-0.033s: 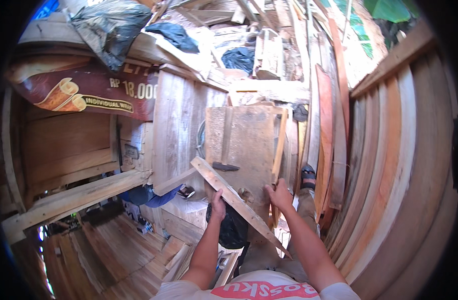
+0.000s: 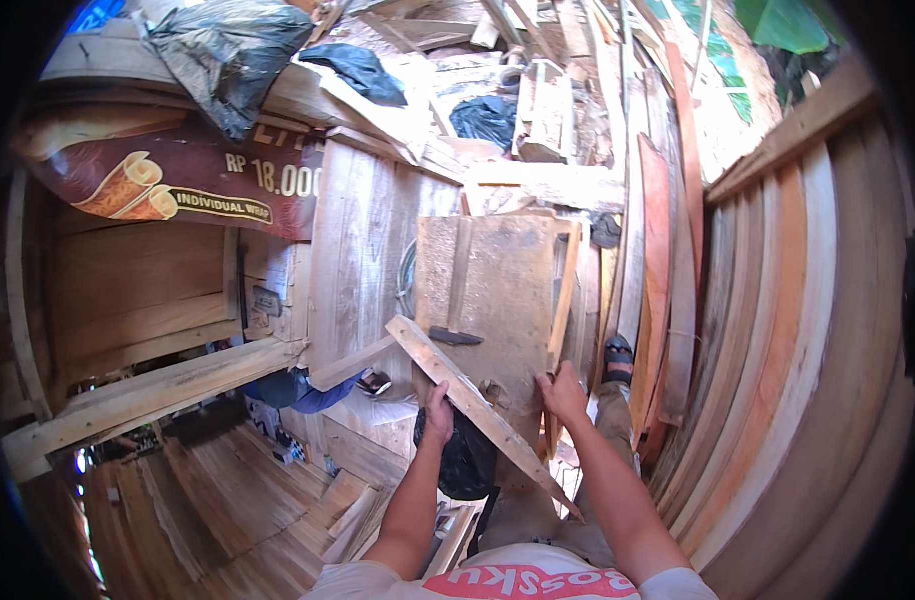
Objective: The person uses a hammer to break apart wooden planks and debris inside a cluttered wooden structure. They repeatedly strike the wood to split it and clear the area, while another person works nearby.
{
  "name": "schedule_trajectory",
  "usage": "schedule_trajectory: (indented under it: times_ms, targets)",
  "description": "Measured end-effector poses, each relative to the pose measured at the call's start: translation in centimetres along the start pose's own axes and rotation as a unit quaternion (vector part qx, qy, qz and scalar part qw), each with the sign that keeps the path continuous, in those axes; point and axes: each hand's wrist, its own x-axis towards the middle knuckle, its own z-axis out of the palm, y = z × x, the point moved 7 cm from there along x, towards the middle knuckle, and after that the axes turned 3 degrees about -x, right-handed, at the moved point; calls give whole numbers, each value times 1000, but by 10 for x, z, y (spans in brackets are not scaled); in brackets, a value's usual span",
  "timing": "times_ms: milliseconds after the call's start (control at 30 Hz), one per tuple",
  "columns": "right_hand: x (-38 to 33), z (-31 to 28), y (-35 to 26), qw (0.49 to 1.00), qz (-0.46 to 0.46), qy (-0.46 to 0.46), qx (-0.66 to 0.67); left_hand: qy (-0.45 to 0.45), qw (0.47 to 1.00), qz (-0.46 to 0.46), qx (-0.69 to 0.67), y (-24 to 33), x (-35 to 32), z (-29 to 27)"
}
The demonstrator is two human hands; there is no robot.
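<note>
Brown and grey timber boards (image 2: 778, 330) line the right of a cluttered workspace, opposite a maroon printed banner (image 2: 193, 180) on the left. Between them sits a scuffed brown rectangular wooden worktop (image 2: 518, 270). Across its near left corner slants a long pale wooden plank with a pointed end (image 2: 478, 405), tip toward the person's lap; whether it rests on the worktop cannot be told. Below shows a black plastic bag (image 2: 463, 462). A narrow pale wooden strip (image 2: 565, 300) runs along the worktop's right edge, and a hammer with dark metal head and wooden handle (image 2: 456, 337) lies on top. The left hand (image 2: 439, 412) grips the plank's left edge. The right hand (image 2: 566, 392) is curled by the strip's near end, its exact hold unclear. Against the frame an instant earlier, only the view has shifted slightly; hands and plank keep their places, suggesting a steady hold.
</note>
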Motion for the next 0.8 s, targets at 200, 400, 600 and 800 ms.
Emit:
schedule_trajectory:
  times_ms: [200,400,600,800]
  targets:
    - [11,19,7,999,15,-13,-40,-5,1000,-13,-26,24,-22,33]
    - [16,19,11,998,13,-57,-27,16,999,1,-31,26,-22,42]
    - [18,16,3,997,6,-65,-39,33,999,19,21,41,-25,47]
    - [25,27,13,998,-8,-67,-19,56,998,-18,-11,17,-17,24]
